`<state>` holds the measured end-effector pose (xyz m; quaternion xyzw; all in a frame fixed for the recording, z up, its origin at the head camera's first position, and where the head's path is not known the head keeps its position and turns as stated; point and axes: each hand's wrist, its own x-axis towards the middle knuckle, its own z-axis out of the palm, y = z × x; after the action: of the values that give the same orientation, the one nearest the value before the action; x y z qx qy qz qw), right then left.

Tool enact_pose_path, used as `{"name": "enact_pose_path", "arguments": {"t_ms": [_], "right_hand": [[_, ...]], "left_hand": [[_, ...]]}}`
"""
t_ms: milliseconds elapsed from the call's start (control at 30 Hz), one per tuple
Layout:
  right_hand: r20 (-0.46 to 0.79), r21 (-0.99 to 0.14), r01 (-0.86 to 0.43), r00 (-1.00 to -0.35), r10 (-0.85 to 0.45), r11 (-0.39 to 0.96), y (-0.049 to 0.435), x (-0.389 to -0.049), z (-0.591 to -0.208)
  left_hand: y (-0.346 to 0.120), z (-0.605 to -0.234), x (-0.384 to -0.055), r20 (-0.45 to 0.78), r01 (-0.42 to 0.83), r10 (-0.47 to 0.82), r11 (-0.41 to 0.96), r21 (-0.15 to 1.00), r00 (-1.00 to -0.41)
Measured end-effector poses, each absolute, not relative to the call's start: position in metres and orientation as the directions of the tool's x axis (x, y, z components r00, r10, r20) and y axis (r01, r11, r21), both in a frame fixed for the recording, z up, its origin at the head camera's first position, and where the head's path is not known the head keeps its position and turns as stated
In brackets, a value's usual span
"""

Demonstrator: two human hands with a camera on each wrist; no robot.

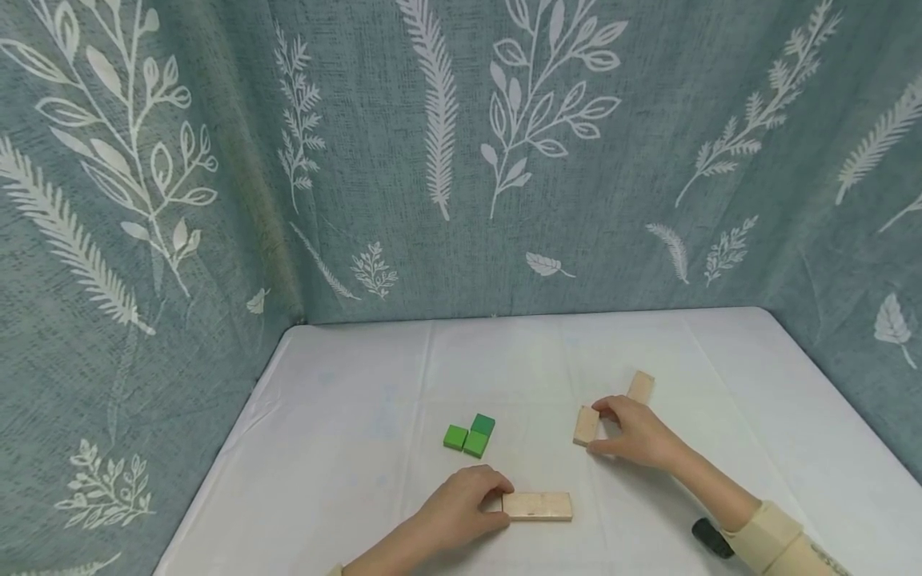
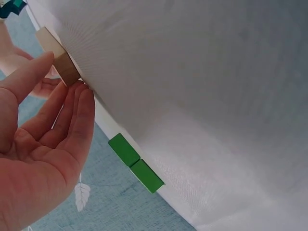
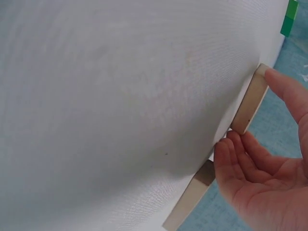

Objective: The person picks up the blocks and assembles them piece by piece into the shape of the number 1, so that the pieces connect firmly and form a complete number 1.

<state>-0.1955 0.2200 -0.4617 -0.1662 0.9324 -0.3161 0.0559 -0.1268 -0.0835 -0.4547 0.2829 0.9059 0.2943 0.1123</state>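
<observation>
My left hand [image 1: 461,508] pinches the left end of a pale wooden block [image 1: 539,506], which lies flat near the front of the table. In the left wrist view, the thumb and fingertips of that hand [image 2: 53,130] sit on opposite sides of the block [image 2: 58,57]. Farther back and to the right, my right hand [image 1: 637,432] grips another wooden block [image 1: 587,426] between thumb and fingers. The right wrist view has this block [image 3: 250,98] held at its two ends. A third wooden block [image 1: 640,386] lies just behind the right hand, partly hidden by it.
Three small green blocks [image 1: 476,443] sit grouped on the white tablecloth [image 1: 346,416], left of centre. A black object [image 1: 711,538] lies beside the right sleeve, partly covered by it. A blue-green patterned curtain [image 1: 461,160] borders the table at the back and sides.
</observation>
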Motion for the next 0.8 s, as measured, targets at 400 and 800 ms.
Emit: {"name": "enact_pose_path", "arguments": {"t_ms": [400, 800], "right_hand": [[0.04, -0.604, -0.309, -0.932, -0.359, 0.735, 0.215, -0.196, -0.463], [0.041, -0.638, -0.318, -0.923, -0.382, 0.701, 0.207, -0.192, -0.459]], "left_hand": [[-0.083, -0.453, -0.125, -0.035, 0.45, 0.574, 0.678, 0.581, -0.818], [-0.083, -0.454, -0.125, -0.027, 0.462, 0.575, 0.683, 0.565, -0.817]]}}
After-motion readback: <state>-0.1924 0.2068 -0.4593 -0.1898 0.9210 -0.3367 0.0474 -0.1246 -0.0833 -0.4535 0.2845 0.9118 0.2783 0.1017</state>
